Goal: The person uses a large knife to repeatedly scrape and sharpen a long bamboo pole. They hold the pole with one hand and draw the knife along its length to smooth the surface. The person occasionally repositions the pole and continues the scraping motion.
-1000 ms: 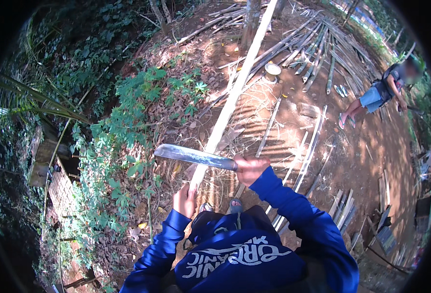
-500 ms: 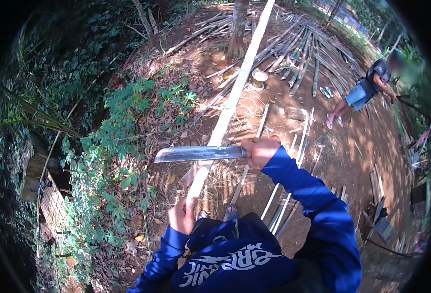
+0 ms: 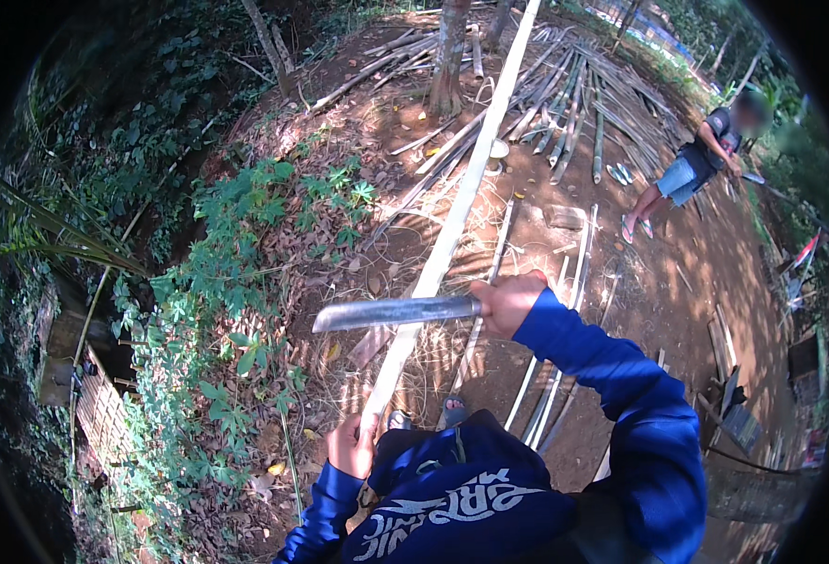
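A long pale strip (image 3: pixel 459 202) of what looks like split bamboo slants up and away from the person's lap, its near end at the left hand (image 3: pixel 351 446) and its far end running past the top of the view, leaning to the right. That hand is closed on the near end, thumb to the right side and fingers curled on the left. A machete (image 3: pixel 396 314) crosses the strip's nearer part, its blade nearly level from left to right and a little blurred; whether the edge touches the strip or hangs above it, I cannot tell. The right hand (image 3: pixel 510 303) is wrapped in a fist around the handle, to the right of the strip and farther along it than the left, so the left is the nearer of the 2 to the strip. Below are the person's 2 feet (image 3: pixel 454 410) on brown soil. Thin slats (image 3: pixel 584 254) lie to the right, near a block (image 3: pixel 565 217). Beyond spreads a pile of poles (image 3: pixel 574 117) beside a tree trunk (image 3: pixel 450 61); at far right stands 1 co-worker (image 3: pixel 692 174) in blue shorts.
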Tool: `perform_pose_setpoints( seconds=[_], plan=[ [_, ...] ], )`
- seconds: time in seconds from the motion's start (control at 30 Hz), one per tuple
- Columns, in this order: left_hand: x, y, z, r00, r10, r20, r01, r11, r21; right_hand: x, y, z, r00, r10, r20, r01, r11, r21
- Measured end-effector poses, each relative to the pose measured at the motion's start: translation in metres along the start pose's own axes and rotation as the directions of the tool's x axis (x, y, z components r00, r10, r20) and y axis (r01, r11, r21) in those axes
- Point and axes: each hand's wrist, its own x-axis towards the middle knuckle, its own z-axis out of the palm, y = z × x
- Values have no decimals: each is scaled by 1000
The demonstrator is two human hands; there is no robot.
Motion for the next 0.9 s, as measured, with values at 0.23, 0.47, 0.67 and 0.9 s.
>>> perform_pose_setpoints(
  seconds=[0.23,0.47,0.67,0.9],
  plan=[
    [-23,-8,-32,1000,-21,-8,21,1000,-7,24,108,-14,879,222,-423,-238,971,15],
    [-36,-69,-39,998,-50,49,54,995,-84,22,108,-21,913,140,-383,-161,987,-23],
    [-19,-46,-12,998,37,-56,-28,987,156,20,81,-35,986,113,-122,-123,989,-80],
    [-29,-46,5,999,-8,48,4,996,94,40,178,-65,896,338,-289,-372,925,-71]
  ],
)
